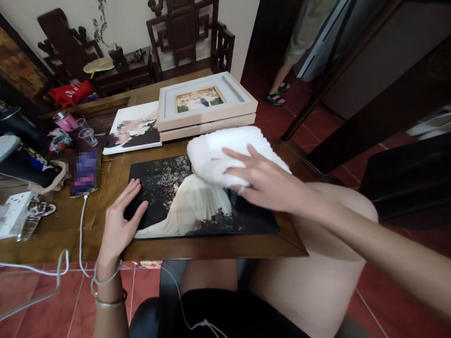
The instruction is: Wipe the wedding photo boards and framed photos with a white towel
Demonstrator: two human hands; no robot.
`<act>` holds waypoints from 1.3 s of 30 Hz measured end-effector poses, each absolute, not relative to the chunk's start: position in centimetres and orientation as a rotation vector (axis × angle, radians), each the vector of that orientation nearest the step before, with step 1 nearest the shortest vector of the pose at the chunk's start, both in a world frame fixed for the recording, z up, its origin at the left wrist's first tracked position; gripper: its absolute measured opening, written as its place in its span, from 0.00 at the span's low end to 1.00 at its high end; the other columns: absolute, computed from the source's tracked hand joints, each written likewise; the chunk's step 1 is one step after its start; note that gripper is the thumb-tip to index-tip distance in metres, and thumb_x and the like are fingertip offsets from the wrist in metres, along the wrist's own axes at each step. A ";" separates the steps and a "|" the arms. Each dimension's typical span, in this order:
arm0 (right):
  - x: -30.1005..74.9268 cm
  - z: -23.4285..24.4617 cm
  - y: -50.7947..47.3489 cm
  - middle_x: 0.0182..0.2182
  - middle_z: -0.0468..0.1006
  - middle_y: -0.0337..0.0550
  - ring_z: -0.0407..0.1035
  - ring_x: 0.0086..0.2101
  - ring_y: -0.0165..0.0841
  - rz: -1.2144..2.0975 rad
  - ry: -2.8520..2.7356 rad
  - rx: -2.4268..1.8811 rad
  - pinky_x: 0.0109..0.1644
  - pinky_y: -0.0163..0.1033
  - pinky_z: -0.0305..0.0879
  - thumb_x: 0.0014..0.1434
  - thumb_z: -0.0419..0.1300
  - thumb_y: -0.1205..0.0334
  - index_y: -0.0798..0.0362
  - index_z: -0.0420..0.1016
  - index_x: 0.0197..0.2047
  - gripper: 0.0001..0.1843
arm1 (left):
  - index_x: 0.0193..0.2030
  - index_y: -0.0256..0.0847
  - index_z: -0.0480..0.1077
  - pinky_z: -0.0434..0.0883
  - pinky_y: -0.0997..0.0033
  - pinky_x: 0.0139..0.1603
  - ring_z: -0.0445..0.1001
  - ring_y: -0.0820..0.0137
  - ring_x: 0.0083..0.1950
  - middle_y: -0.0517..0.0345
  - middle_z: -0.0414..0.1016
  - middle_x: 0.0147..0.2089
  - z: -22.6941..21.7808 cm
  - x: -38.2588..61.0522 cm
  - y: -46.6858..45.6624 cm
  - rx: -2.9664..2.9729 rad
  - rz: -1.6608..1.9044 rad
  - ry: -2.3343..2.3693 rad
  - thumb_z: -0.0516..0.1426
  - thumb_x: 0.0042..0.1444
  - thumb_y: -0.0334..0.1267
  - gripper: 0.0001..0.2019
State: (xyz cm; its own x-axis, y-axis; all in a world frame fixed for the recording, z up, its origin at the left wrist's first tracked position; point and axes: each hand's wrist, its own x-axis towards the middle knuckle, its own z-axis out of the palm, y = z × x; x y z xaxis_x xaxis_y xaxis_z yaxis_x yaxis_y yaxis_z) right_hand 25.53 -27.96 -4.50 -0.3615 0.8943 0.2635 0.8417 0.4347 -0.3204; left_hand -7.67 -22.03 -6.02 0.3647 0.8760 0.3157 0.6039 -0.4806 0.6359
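Observation:
A dark photo print point(182, 201) showing a figure in a white dress lies flat on the near edge of the wooden table point(214, 247). My left hand point(119, 222) rests open on the print's left edge, fingers spread over its corner. A white fluffy cloth point(224, 151) covers the print's upper right part, and my right hand point(266, 182) lies flat on that cloth, fingers stretched out and pressing it down.
Behind the print stand two stacked light picture frames point(205, 104) and a canvas photo point(134, 128). To the left are a phone point(85, 171) on a cable, plastic cups point(87, 136), a power strip point(8, 213). Another person's legs point(281, 80) stand at the doorway, right rear.

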 end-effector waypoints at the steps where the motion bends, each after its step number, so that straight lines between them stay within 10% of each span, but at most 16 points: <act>1: 25.9 -4.6 -26.7 0.59 0.75 0.52 0.53 0.67 0.52 0.161 -2.272 -1.506 0.66 0.74 0.47 0.60 0.51 0.72 0.53 0.78 0.47 0.18 | 0.61 0.43 0.72 0.57 0.46 0.73 0.63 0.57 0.70 0.51 0.68 0.67 -6.0 -7.7 -22.0 2.215 0.890 1.288 0.59 0.62 0.47 0.22; 16: 22.7 -5.0 -36.6 0.68 0.63 0.44 0.44 0.70 0.52 0.173 -2.352 -1.343 0.70 0.72 0.38 0.44 0.55 0.74 0.49 0.79 0.31 0.16 | 0.61 0.44 0.72 0.57 0.47 0.73 0.63 0.57 0.70 0.52 0.68 0.67 -6.1 -7.6 -22.0 2.218 0.881 1.306 0.59 0.62 0.46 0.22; 28: 26.8 -5.8 -26.5 0.58 0.74 0.58 0.52 0.68 0.54 0.084 -2.196 -1.601 0.64 0.75 0.50 0.62 0.51 0.70 0.55 0.77 0.48 0.16 | 0.60 0.44 0.72 0.57 0.44 0.72 0.63 0.56 0.70 0.51 0.69 0.67 -6.1 -7.6 -22.0 2.213 0.889 1.302 0.59 0.62 0.48 0.22; 39: 21.8 -5.5 -35.7 0.66 0.65 0.49 0.45 0.70 0.54 0.133 -2.317 -1.318 0.69 0.74 0.36 0.46 0.55 0.74 0.50 0.80 0.30 0.14 | 0.61 0.44 0.72 0.57 0.45 0.73 0.63 0.57 0.71 0.52 0.69 0.67 -6.0 -7.5 -22.0 2.215 0.880 1.304 0.59 0.62 0.47 0.22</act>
